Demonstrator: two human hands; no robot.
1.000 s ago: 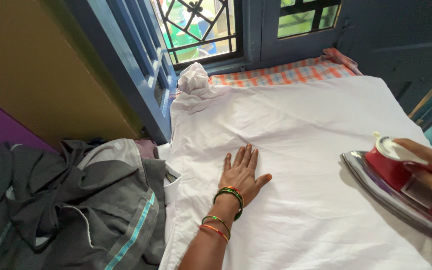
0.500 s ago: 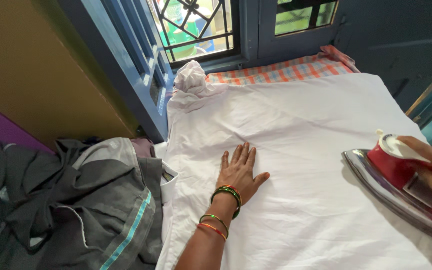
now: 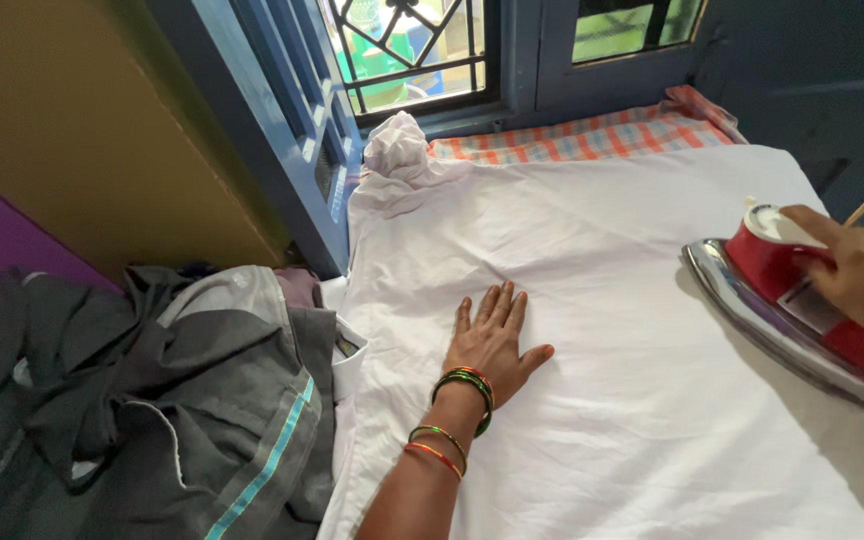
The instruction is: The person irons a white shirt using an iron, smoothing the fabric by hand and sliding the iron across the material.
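Flatly, the left hand [image 3: 494, 342] pressed the white cloth [image 3: 632, 300] with fingers [image 3: 500, 304] spread; the right hand [image 3: 857, 275] gripped the red iron [image 3: 787, 300] resting on the cloth's right side.

White garment [image 3: 592, 300]: spread flat and lightly creased across the ironing surface, its far-left end bunched into a knot by the window. Electric iron [image 3: 802, 310]: red body, white dial, polished metal soleplate; it rested sole-down on the cloth at the right edge, nose pointing far-left.
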